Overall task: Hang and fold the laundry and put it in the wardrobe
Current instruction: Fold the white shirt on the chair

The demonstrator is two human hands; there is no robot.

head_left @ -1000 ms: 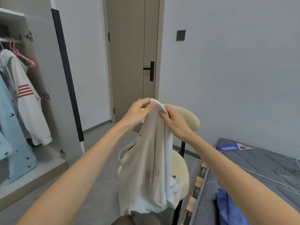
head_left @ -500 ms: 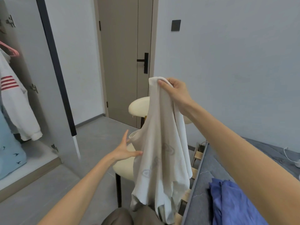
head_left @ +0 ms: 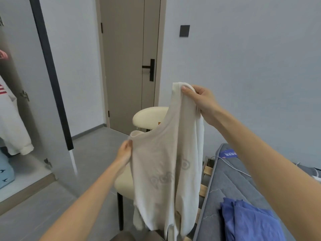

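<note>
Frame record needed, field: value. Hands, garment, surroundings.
right hand: raised, fingers pinch the top of the white shirt
left hand: lower, grips the shirt's other shoulder edge
shirt state: hangs spread between both hands, in front of the chair
mattress: at right, blue garment lying on it
wardrobe: open at left, white jacket hanging inside
</note>
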